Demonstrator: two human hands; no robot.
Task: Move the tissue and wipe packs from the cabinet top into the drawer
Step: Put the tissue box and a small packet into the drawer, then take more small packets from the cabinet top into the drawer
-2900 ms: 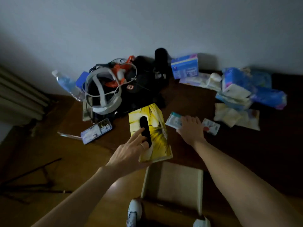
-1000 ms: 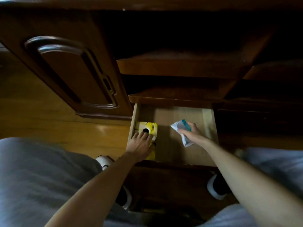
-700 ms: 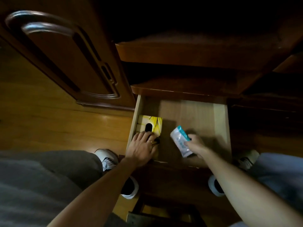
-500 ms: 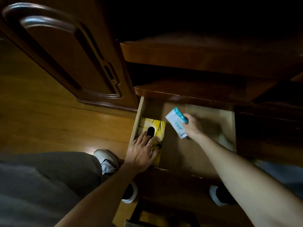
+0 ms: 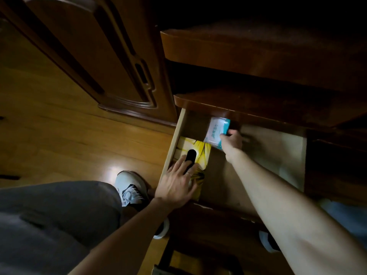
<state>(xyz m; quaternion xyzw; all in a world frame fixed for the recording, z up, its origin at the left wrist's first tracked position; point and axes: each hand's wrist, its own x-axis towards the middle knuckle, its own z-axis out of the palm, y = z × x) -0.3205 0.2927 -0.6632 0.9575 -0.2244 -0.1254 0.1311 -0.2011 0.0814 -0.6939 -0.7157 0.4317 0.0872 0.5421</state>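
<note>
At lower centre of the frame the left hand (image 5: 175,183) lies flat with straight, spread fingers on the yellow tissue box (image 5: 195,155), covering the box's near end. The cardboard box sits against the left wall of the open drawer (image 5: 172,143), its long axis running front to back, its dark oval slot facing up. Farther in, the right hand (image 5: 231,140) pinches a small glossy white-and-teal wipe pack (image 5: 216,131) at the drawer's back, tilted, long axis pointing toward the upper right; its far end is shadowed under the dark wooden cabinet (image 5: 258,54).
</note>
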